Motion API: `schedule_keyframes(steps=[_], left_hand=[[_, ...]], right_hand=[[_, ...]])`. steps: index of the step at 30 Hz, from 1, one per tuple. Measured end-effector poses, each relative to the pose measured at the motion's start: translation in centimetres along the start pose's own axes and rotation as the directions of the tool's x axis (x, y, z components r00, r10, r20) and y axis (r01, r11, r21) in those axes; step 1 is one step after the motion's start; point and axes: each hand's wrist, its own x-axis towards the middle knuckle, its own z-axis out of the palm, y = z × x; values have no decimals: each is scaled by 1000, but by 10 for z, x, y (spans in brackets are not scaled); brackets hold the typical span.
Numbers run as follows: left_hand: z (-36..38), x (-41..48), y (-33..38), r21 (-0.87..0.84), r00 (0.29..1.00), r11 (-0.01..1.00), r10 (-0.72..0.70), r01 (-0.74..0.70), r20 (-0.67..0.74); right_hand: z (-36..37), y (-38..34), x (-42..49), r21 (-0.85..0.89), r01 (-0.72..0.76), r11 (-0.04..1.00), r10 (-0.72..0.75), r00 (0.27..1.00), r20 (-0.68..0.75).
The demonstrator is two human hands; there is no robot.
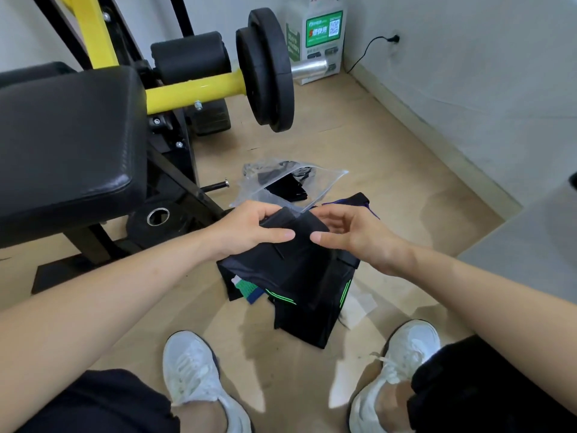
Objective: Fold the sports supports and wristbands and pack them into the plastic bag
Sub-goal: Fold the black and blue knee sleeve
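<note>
My left hand (pixel 249 229) grips a folded black wristband (pixel 299 228) from the left, thumb on top. My right hand (pixel 352 235) pinches the same band from the right, thumb tip near the left thumb. Under the hands, black sports supports with green stripes (pixel 299 292) lie in a pile on the floor. A green, white and blue band (pixel 248 289) pokes out at the pile's left edge. The clear plastic bag (pixel 324 182) lies on the floor just beyond my hands, with dark items inside. Another dark piece with purple trim (pixel 362 201) lies beside the bag.
A black padded bench (pixel 68 145) on a yellow and black frame stands at the left. Black weight plates (pixel 268 70) sit on a bar above the bag. A white and green box (pixel 318 35) stands by the wall. My white shoes (pixel 193 370) are near the pile.
</note>
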Motion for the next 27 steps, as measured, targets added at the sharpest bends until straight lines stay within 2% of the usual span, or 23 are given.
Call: schedule_keyframes(steps=[3,4,8,10,13,15,18,20,23,27], left_hand=[[15,10,0,103,996,993,69,-63,-62],[18,12,-2,75,996,995,65,-60,-57],[22,14,-6,-193,980,975,-78,114,186],[22,15,-16,-217,949,954,-140,205,283],[25,17,-31,-247,918,923,-204,296,340],[27,17,-34,-214,931,934,-217,286,293],[23,17,-34,-52,983,992,-102,111,150],[20,15,-33,-9,995,998,-65,66,71],[22,10,-29,90,999,996,-30,28,18],[31,8,-32,79,1000,997,9,-11,23]], right_hand=[[4,2,-2,-36,2,999,-3,999,-50],[3,3,-3,-50,-9,999,7,999,-41],[-13,11,-5,4,-57,998,57,998,4],[-22,15,-4,33,-70,997,70,998,-7],[-31,18,-4,123,-120,985,115,992,45],[-35,21,-3,118,-145,982,139,989,59],[-41,25,-2,-4,-140,990,140,989,-40],[-43,28,-2,-12,-142,990,140,985,-101],[-43,32,-1,77,-145,986,155,976,-153],[-40,32,-1,289,-142,947,201,962,-186]])
